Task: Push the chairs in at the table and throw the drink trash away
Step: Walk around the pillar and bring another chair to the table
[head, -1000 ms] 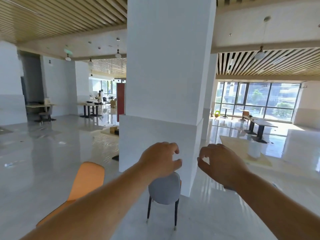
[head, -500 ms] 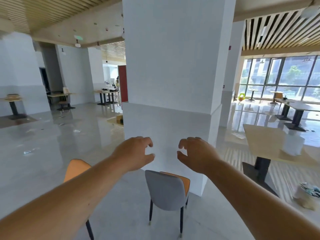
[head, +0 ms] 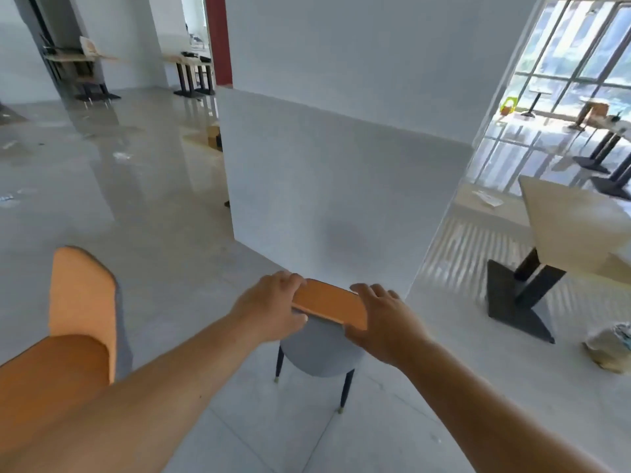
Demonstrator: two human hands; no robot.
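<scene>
A chair (head: 319,349) with a grey back shell, orange inner padding and dark legs stands in front of a white pillar (head: 334,172). My left hand (head: 273,307) grips the left end of its top edge. My right hand (head: 382,319) grips the right end, fingers curled over the orange padding. A second orange chair (head: 82,302) stands at the left, partly behind my left forearm. A light-topped table (head: 577,230) on a dark pedestal base is at the right. No drink trash is clearly visible.
A stuffed bag (head: 611,346) lies on the floor near the table base at the far right. More tables stand by the windows (head: 604,138) and at the back left (head: 191,73). Papers lie on the glossy floor (head: 488,198).
The view has tilted down and come closer to the chair. Both hands, held open above the chair back before, have dropped onto its top edge and closed on it.
</scene>
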